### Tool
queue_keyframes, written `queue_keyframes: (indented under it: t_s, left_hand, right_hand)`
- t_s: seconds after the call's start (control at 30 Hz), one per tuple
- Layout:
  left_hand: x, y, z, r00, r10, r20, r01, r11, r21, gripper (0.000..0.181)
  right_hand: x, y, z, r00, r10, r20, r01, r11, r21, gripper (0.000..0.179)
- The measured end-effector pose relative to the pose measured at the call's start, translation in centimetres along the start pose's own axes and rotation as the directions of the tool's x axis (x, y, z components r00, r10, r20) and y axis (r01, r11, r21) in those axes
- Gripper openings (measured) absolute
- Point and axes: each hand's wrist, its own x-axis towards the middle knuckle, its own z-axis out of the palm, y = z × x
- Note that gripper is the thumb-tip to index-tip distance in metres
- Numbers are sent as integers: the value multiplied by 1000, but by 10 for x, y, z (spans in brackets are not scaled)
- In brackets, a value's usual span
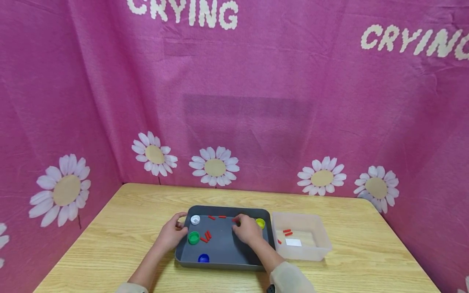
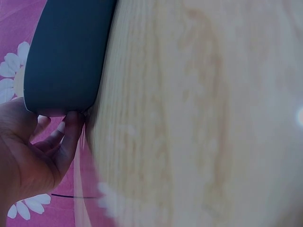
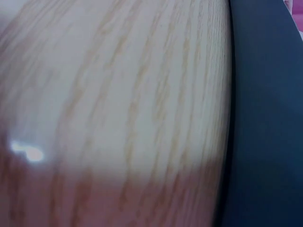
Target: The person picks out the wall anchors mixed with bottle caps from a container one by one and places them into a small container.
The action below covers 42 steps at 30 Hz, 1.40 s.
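Note:
A dark grey tray point(image 1: 227, 266) lies on the wooden table. My left hand point(image 1: 172, 232) holds its left end, thumb at the rim and fingers against the outer wall, as the left wrist view also shows. Over the tray's right half, my right hand point(image 1: 247, 228) pinches a small red stick point(image 1: 233, 220) between thumb and fingertips. Two red sticks point(image 1: 222, 217) lie near the far wall, and several more point(image 1: 208, 235) lie beside a green cap point(image 1: 193, 237). A white cap point(image 1: 195, 219), a blue cap point(image 1: 203, 258) and a yellow cap point(image 1: 260, 222) also sit inside.
Right beside the tray stands a translucent plastic box point(image 1: 307, 254), with red sticks point(image 1: 288, 234) and a white paper piece point(image 1: 293, 242) inside. The wooden table point(image 1: 362, 248) extends around both. A pink curtain point(image 1: 256, 81) with daisies hangs behind and at the sides.

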Motion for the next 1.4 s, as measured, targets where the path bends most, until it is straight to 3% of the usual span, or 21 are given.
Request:
queue_keyframes:
  t_s: [0.43, 0.63, 0.9, 1.4]
  left_hand:
    - [-2, 2, 0, 1000, -20, 17, 20, 1000, 9, 47]
    - [-1, 2, 1, 999, -39, 18, 39, 999, 17, 48]
    - [1, 1, 0, 1000, -17, 3, 17, 1000, 17, 48]
    - [0, 1, 0, 1000, -19, 7, 19, 999, 27, 48]
  right_hand:
    - [-3, 3, 1, 999, -5, -34, 7, 999, 40, 5]
    - [-2, 6, 1, 1000, -6, -26, 8, 997, 79, 4]
    - [-2, 7, -5, 999, -28, -29, 33, 985, 167, 7]
    - [-7, 6, -26, 997, -70, -19, 72, 971, 229, 9]
